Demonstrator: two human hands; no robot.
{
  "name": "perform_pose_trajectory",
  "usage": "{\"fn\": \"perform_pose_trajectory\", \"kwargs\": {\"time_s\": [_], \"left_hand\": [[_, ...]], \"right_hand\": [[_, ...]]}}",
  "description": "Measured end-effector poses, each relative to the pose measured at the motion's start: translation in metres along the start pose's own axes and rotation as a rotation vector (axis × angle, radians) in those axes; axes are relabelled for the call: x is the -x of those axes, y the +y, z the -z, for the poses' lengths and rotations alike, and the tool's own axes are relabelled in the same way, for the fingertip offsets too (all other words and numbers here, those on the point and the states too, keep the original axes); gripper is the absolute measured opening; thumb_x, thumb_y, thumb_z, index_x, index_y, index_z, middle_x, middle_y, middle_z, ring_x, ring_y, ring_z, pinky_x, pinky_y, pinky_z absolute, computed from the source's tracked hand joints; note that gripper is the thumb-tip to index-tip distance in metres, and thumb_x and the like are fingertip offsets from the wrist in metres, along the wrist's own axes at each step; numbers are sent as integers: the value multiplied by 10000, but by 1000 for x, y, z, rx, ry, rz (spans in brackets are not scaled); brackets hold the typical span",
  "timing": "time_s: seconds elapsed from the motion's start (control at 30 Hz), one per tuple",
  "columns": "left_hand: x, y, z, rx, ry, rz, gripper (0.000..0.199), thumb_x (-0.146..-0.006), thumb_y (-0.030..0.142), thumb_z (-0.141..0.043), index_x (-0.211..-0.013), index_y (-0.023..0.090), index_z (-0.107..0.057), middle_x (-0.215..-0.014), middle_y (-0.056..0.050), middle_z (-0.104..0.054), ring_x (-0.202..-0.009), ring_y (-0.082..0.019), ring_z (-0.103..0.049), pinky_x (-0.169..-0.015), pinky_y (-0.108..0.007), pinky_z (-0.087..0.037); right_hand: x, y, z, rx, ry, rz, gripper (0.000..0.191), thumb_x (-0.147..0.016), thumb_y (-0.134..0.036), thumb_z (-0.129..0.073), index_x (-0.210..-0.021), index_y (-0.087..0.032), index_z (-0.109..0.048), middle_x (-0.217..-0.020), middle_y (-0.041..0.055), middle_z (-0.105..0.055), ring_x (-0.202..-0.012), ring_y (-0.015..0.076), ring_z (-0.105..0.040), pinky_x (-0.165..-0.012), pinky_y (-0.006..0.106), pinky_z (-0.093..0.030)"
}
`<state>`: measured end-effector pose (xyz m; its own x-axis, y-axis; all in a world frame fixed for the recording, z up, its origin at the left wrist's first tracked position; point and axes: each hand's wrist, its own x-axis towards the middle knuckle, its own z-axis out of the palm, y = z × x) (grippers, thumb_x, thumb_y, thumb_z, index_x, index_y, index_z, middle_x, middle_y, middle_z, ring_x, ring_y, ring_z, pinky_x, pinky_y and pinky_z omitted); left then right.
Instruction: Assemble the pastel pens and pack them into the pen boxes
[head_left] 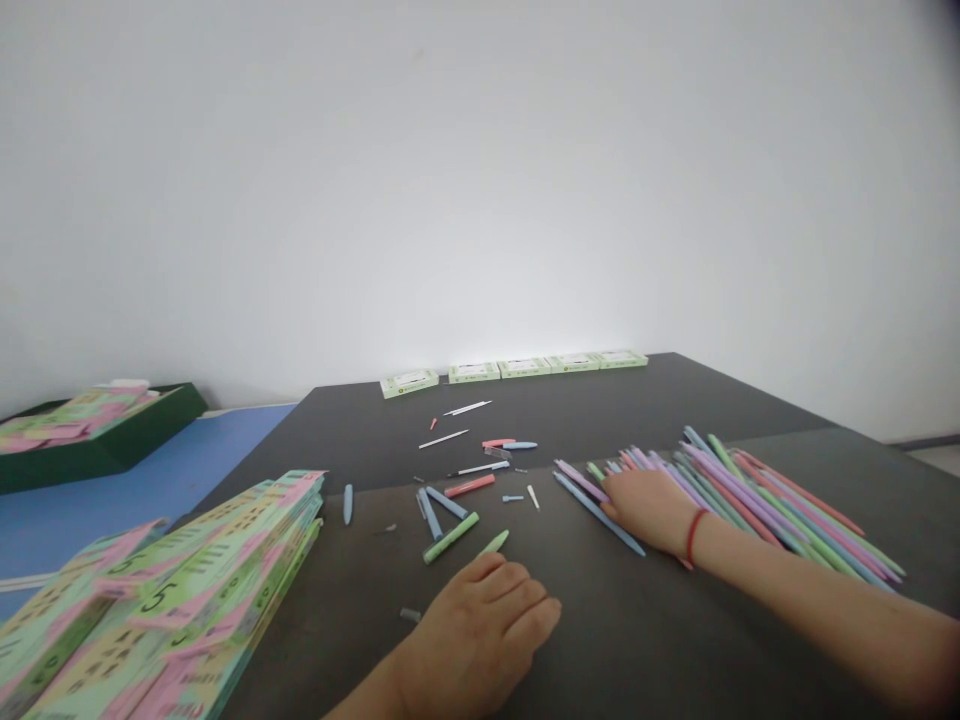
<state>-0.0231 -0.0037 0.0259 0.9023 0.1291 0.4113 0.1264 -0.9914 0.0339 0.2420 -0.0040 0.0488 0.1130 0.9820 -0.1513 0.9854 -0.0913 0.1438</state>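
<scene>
Here, dark table before white wall; pastel pens piled right.

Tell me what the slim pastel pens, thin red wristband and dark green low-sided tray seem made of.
Slim pastel pens: probably smooth satin plastic, by their even colour and soft sheen.
Thin red wristband: perhaps matte cord, from its thin, close-fitting loop.
Dark green low-sided tray: possibly dull plastic; its uniform walls leave painted board open.

On your left you have stacked printed packets and a green tray; five flat boxes line your table's far edge.
</scene>
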Motion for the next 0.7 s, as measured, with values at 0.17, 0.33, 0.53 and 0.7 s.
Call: {"fn": "perform_pose_trajectory", "kwargs": {"time_s": [0.17,0.33,0.53,0.7], "left_hand": [[0,2,1,-1,-83,-8,241,-869,127,-408,-1073,183,-523,-913,-38,-655,-851,-161,-569,-894,-321,-382],[-1,1,0,-10,-101,-21,237,-853,130,-430,-1063,188,-524,-877,-35,-650,-818,-163,-560,-853,-312,-385],[-3,2,1,-29,-120,-61,208,-844,190,-478,-1046,176,-527,-815,-18,-631,-771,-163,-545,-751,-307,-387],[-5,2,0,-63,-138,-85,172,-838,223,-518,-999,166,-529,-769,0,-612,-743,-154,-530,-700,-303,-369]], "right_hand": [[6,8,-1,44,-35,22,292,-858,-260,-488,-914,-63,-696,-904,245,-696,-890,335,-661,-741,404,-466],[10,10,-4,51,-4,20,324,-881,-331,-476,-940,-71,-659,-879,217,-700,-856,343,-666,-701,397,-475],[13,12,-13,28,11,33,241,-883,-204,-482,-1046,-70,-599,-884,208,-702,-854,329,-676,-679,368,-470],[-3,10,4,11,14,66,213,-879,-185,-461,-862,-90,-652,-828,221,-700,-805,347,-678,-640,366,-442]]}}
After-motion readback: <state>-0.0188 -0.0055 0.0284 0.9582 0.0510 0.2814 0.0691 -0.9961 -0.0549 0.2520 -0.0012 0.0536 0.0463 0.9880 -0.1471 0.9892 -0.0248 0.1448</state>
